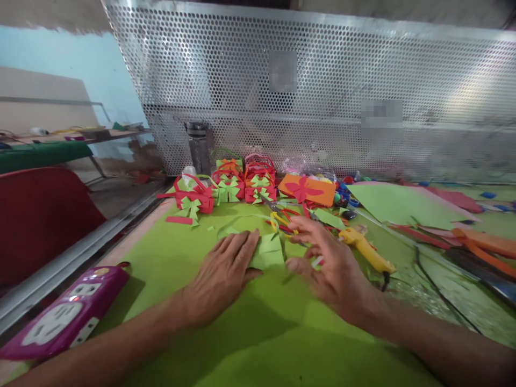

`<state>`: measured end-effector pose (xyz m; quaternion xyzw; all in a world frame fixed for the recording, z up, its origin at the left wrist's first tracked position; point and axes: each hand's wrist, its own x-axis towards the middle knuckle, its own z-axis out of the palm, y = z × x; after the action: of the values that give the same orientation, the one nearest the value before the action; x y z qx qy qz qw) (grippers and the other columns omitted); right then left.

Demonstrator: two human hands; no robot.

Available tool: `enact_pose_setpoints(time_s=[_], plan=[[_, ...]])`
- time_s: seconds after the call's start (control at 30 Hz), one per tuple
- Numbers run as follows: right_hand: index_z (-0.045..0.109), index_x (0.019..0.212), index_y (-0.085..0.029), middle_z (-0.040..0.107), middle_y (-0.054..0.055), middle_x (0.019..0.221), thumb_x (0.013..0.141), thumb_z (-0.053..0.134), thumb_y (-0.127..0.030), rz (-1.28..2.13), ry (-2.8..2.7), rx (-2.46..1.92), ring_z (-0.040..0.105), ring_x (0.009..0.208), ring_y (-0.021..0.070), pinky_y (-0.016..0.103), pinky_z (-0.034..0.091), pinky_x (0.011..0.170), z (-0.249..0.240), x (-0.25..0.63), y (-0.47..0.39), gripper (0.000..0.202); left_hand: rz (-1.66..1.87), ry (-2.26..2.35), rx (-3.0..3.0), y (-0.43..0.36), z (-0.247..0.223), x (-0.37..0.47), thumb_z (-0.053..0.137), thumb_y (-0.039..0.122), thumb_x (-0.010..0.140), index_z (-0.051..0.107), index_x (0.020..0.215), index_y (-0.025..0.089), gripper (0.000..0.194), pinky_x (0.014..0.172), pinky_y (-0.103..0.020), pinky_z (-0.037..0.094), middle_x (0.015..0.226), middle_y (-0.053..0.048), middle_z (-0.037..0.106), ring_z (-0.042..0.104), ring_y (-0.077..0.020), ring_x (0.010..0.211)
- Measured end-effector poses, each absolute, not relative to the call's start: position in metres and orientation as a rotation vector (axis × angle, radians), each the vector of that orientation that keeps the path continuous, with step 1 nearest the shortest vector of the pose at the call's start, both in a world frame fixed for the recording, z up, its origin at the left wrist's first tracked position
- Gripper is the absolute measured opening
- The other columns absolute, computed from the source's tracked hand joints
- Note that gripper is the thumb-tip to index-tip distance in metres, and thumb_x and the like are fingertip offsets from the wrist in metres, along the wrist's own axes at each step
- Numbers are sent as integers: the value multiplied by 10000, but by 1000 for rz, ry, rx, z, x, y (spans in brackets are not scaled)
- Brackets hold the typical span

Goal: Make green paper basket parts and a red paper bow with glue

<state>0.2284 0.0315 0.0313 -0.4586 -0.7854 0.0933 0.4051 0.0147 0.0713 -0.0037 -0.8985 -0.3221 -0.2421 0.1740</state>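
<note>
My left hand [229,271] lies with its fingers stretched out over the left part of a folded light-green paper piece [271,251], pressing it on the green table cover. A thin curved green paper strip rises behind the piece like a handle. Just right of it hovers my right hand [332,269], fingers apart and a little blurred, with no paper between them. A small white and red item [317,262] shows by its palm; I cannot tell whether the hand touches it. Scissors with orange handles [288,216] lie behind that hand, beside a yellow glue gun [368,251].
Small red paper bags with green bows [260,188] stand in a cluster at the back, near a dark bottle [199,148]. An orange paper piece with a red bow [308,189] sits right of them. A purple power strip [68,312] is at left; paper sheets [403,201] lie right.
</note>
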Motion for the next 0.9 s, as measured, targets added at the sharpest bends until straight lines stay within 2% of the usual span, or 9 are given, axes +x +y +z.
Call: enact_pose_setpoints(time_s=[0.07,0.13,0.2,0.47,0.67,0.9], plan=[[502,1056,-199,622,83,979,870,502,-328,296,-1853,-1101,612,858,184,299,519,687,34,230,33,227,-744,-979,-2579,72,-3,13,352,404,911,155,1416,103,620,831,-420,483,1192,-194,536,534,-282,1056],[531,877,-197,587,31,814,873,491,-267,348,-1843,-1065,575,734,139,260,490,647,35,229,33,81,-772,-1000,-2606,71,-2,12,349,403,913,129,1426,116,628,837,-413,483,1196,-190,534,534,-279,1067],[540,799,-190,560,11,749,871,485,-228,383,-1898,-1061,538,677,123,253,462,628,35,228,32,99,-777,-988,-2618,70,-2,12,345,398,915,136,1425,115,620,832,-406,486,1186,-189,540,543,-276,1051],[544,706,-178,563,-21,643,767,606,-219,528,-1933,-1280,509,582,112,247,398,567,31,221,31,97,-738,-943,-2586,74,-6,13,291,433,918,103,1427,133,620,819,-381,487,1152,-177,557,562,-262,1018],[514,630,-181,507,-44,575,765,558,-191,666,-1902,-1241,455,531,91,224,356,514,30,221,31,142,-653,-880,-2591,70,-1,14,350,563,848,121,1418,93,774,796,-409,483,1149,-206,559,554,-295,1010],[503,619,-181,462,-55,558,755,571,-188,791,-1858,-1180,424,528,87,224,328,507,32,220,29,152,-634,-863,-2501,69,0,17,330,488,896,214,1390,78,652,798,-390,473,1129,-196,576,567,-281,984]])
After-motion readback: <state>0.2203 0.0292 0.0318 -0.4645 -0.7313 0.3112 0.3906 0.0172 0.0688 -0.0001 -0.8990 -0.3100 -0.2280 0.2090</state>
